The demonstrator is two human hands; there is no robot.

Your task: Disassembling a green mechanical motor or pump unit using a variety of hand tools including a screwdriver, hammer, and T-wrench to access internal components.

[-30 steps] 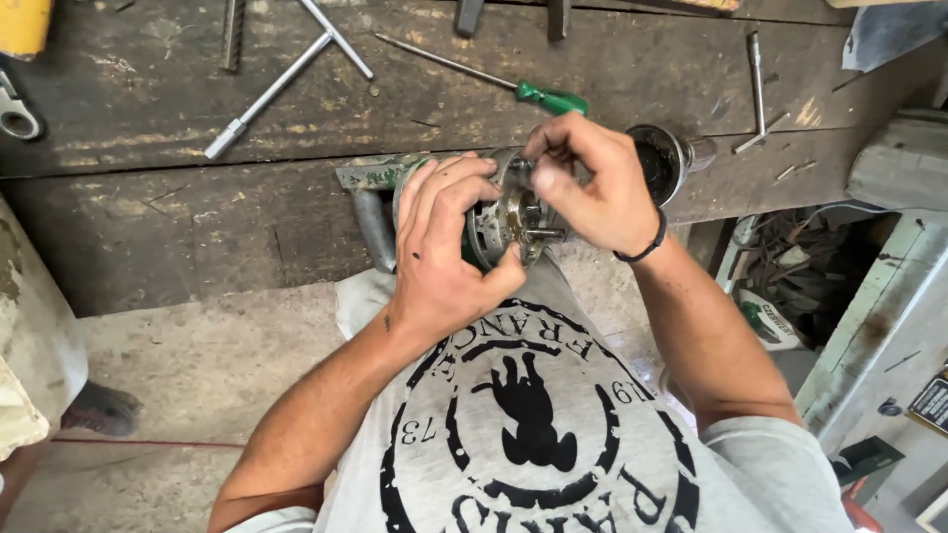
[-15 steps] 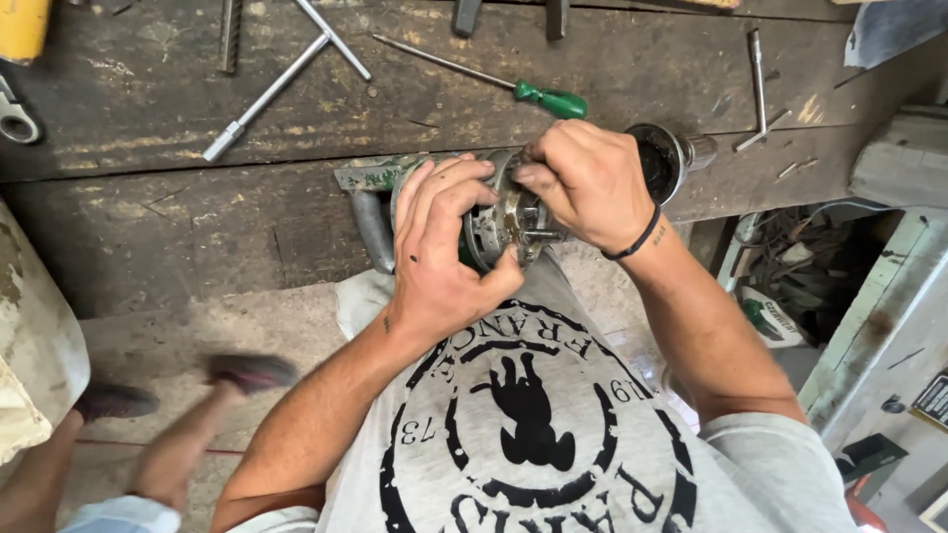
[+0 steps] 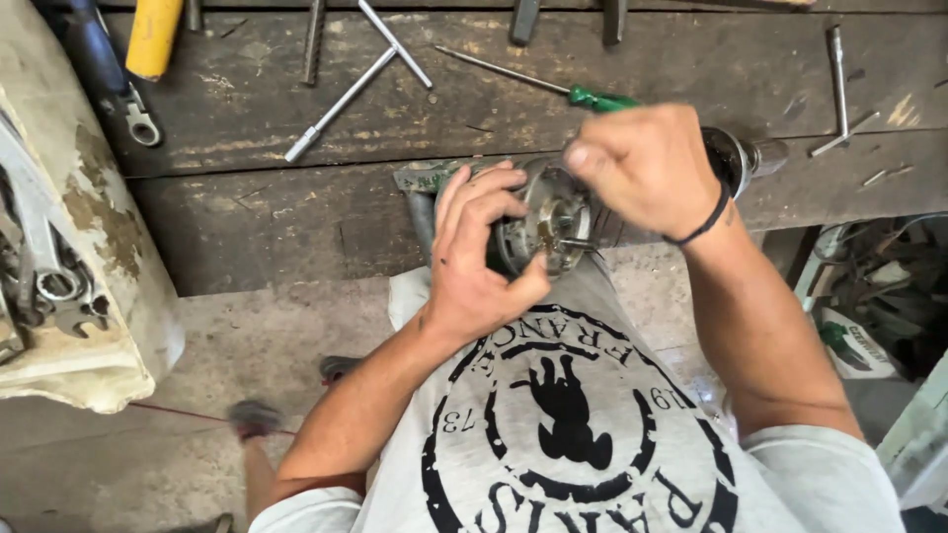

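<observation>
A round metal motor housing [image 3: 549, 225] with copper parts inside juts out from the front edge of the dark wooden workbench [image 3: 296, 212], at chest height. My left hand [image 3: 474, 257] wraps around its left side and grips it. My right hand [image 3: 647, 168], with a black band on the wrist, is closed over the housing's top right edge, fingers curled on it. Whether the right hand pinches a small part is hidden by the fingers.
On the bench lie a green-handled screwdriver [image 3: 553, 84], a metal T-wrench [image 3: 355, 74], a yellow-handled tool [image 3: 153, 35] and thin metal rods [image 3: 839, 84]. A worn white container [image 3: 99, 296] with spanners stands at the left. Another person's feet [image 3: 255, 417] are on the concrete floor.
My right hand has shifted up and right over the housing's top edge. The view has tilted, bringing the white container into sight. The other person's feet have moved right along the floor.
</observation>
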